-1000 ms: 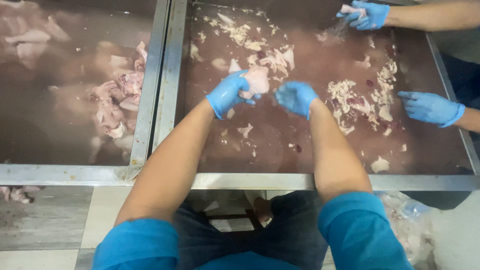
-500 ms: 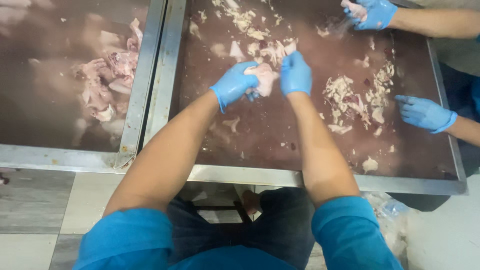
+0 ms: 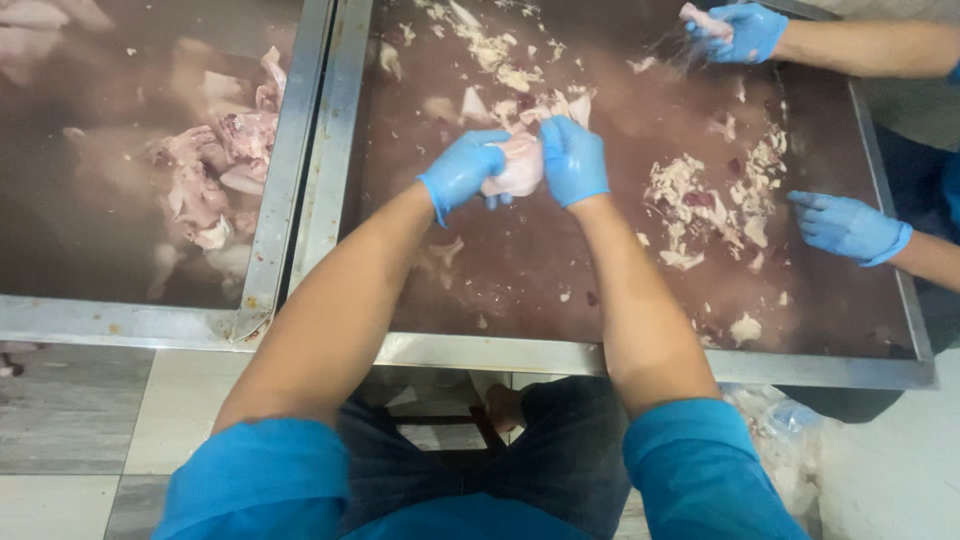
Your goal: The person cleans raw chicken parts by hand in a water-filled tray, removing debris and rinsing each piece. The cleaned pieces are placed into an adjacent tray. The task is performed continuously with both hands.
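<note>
**Two gloved hands grip a piece of raw chicken over a wet steel table**

A wide steel table (image 3: pixel 640 355) with a raised rim fills most of the view from above; its dark wet bed is scattered with pale scraps of skin and fat. To its left, just beside it, a second steel tray (image 3: pixel 120 322) holds a heap of raw chicken parts (image 3: pixel 205 180). Grey floor tiles (image 3: pixel 70 420) show below the rims.

The person wears blue sleeves and blue gloves, with both forearms stretched forward. The left hand (image 3: pixel 462 172) and right hand (image 3: pixel 573 160) meet near the middle of the table with a pale pink piece of chicken (image 3: pixel 517 165) pressed between them. The fingers of both hands are curled and clamped on the meat, one hand on each side.

On the far right, a co-worker's gloved hand (image 3: pixel 848 225) lies flat, fingers together, near a pile of scraps (image 3: pixel 705 210). Another gloved hand (image 3: pixel 745 30) at the top right holds a smaller piece.

The wet meat is likely slippery, so it seems wise to keep a firm grip on both sides and hold the piece low over the table, so that anything pulled off lands inside the rim.
</note>
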